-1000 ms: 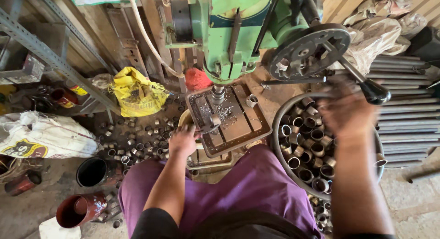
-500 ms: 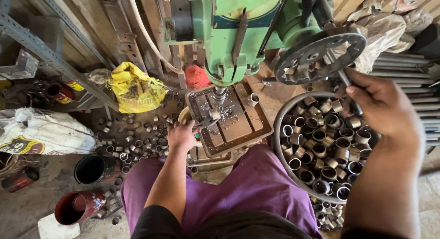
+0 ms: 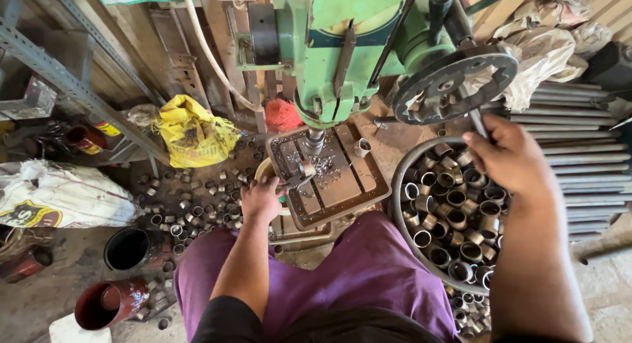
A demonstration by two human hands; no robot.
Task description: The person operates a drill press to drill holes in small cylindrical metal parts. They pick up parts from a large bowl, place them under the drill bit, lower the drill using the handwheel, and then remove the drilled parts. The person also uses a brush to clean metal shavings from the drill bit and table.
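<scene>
I sit at a green drill press (image 3: 342,60). My left hand (image 3: 260,199) is closed on a pliers-like metal holder (image 3: 295,182) that pins a small metal ring (image 3: 307,169) on the slotted drill table (image 3: 342,185), right under the spindle (image 3: 313,142). Metal shavings lie around it. A second ring (image 3: 361,147) stands loose on the table's far right. My right hand (image 3: 510,160) grips a thin feed-handle rod (image 3: 476,124) sticking down from the dark spoked wheel (image 3: 454,85), above a round basin (image 3: 397,208) full of several short metal rings.
Several finished rings litter the floor (image 3: 191,205) to the left, by a yellow bag (image 3: 194,135) and a white sack (image 3: 62,195). A black tin (image 3: 128,249) and a red tin (image 3: 108,303) stand near my left knee. Steel bars (image 3: 579,152) are stacked at right.
My right hand has shifted along the wheel's handles, out to the right and back left, as the wheel turned. My left hand has stayed on the holder at the table.
</scene>
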